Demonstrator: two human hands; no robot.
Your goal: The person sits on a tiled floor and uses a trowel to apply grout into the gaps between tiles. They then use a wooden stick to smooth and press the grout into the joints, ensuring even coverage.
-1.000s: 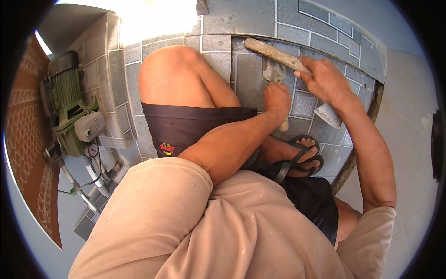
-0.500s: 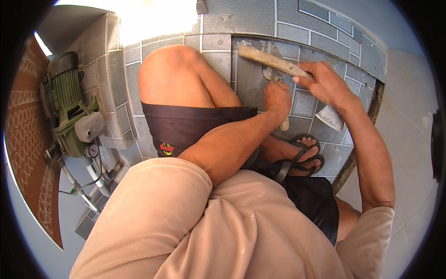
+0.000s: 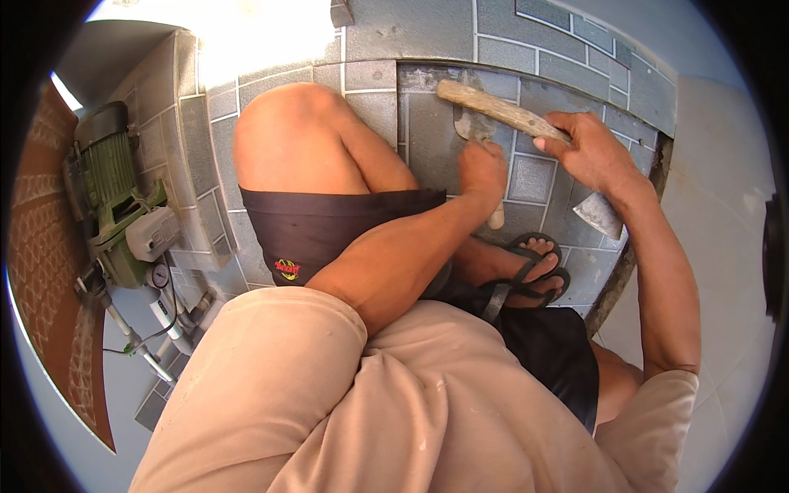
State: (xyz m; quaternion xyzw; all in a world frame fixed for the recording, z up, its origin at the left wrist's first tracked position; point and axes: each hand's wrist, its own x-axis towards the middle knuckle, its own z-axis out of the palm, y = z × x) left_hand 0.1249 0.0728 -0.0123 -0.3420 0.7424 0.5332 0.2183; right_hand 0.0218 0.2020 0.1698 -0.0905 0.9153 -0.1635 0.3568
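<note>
Above the sandalled foot (image 3: 526,275), the left hand (image 3: 483,171) grips a trowel (image 3: 475,125) pressed to the grey tiled floor (image 3: 427,148), while the right hand (image 3: 593,152) closes around a wooden-handled hatchet (image 3: 501,108) angled over it.

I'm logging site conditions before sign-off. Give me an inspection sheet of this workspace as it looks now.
Surface: grey tiled floor, pale joints.
Job's things: trowel, blade on the tiles; wooden-handled hammer, metal head by the wrist.
Clutter: sandal on the foot.
Grips: left hand closed on the trowel; right hand closed on the hammer handle.
Cables: thin wires below the pump.
Surroundings: green motor pump, white pipes, tiled ledge.
</note>
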